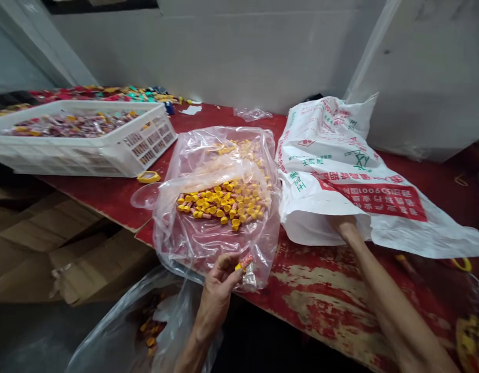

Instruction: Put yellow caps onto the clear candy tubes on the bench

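Through the head camera I observe two bare hands at a red, worn counter (313, 274). The left hand (218, 284) pinches one small yellow-capped piece (245, 262) between thumb and fingertips, at the near edge of a clear bag (167, 235). The speckled pink end points away from the palm; I judge that this grip keeps that end exposed. The right hand (341, 224) reaches into the near opening of a white sack (325, 142), right of the clear bag. The sack hides its fingers, so I cannot tell whether they are spread or closed. The sack opening faces near, which, in my judgement, gives the forearm direct entry.

A pile of similar pieces (224, 199) lies at the middle of the clear bag, partly beneath film on the far side. I judge that the flattened bag confines the loose pieces and keeps them near the left hand. A white basket (118, 150), filled with small wrapped items, stands at the far left; its raised walls appear to contain them. A yellow-rimmed item (148, 177) lies just beside the basket's near right corner.
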`<state>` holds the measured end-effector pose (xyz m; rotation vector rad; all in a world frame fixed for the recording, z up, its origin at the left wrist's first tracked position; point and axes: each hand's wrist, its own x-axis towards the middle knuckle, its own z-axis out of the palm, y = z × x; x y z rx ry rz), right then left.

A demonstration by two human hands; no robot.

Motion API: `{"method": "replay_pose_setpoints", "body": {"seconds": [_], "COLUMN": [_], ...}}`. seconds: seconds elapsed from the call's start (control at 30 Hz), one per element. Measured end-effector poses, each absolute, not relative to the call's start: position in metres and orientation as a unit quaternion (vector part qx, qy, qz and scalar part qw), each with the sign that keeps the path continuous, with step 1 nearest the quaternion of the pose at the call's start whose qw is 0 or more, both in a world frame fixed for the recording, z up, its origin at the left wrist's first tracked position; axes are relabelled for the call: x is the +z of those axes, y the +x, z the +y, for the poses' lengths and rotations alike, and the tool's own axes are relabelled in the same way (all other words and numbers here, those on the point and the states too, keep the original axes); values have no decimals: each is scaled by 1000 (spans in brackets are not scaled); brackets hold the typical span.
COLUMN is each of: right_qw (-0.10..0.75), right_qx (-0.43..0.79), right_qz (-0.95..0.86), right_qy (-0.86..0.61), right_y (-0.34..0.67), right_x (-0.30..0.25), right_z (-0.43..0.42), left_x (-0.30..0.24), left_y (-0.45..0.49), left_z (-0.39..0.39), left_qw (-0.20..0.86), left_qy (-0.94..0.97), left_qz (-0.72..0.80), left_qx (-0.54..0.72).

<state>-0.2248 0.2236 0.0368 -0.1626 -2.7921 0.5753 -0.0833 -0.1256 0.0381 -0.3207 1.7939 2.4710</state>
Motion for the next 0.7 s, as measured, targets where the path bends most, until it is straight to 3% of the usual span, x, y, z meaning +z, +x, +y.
{"method": "replay_pose_setpoints", "body": {"seconds": [0.1, 0.23, 0.3, 0.43, 0.6, 0.7], "right_qw": [112, 80, 78, 80, -8, -9], "right_qx": [290, 672, 789, 842, 845, 816], "right_qz": [-947, -725, -592, -514, -518, -563], "right_qy": [-80, -128, -144, -143, -133, -131], "right_y": [-168, -88, -62, -37, -28, -27], "right_x": [35, 34, 34, 27, 17, 13], "right_z": [213, 182, 163, 137, 125, 120], "left_x": [42, 39, 34, 26, 30, 34], "left_y": [-73, -68, -66, -63, -56, -52], "left_z": [-103, -60, -38, -13, -10, -7], "left_qw": [109, 168, 196, 198, 200, 185], "left_qy": [-47, 7, -4, -42, -50, -70], "left_qz": [608, 600, 572, 520, 526, 533], "left_qx": [785, 782, 796, 830, 826, 823]}}
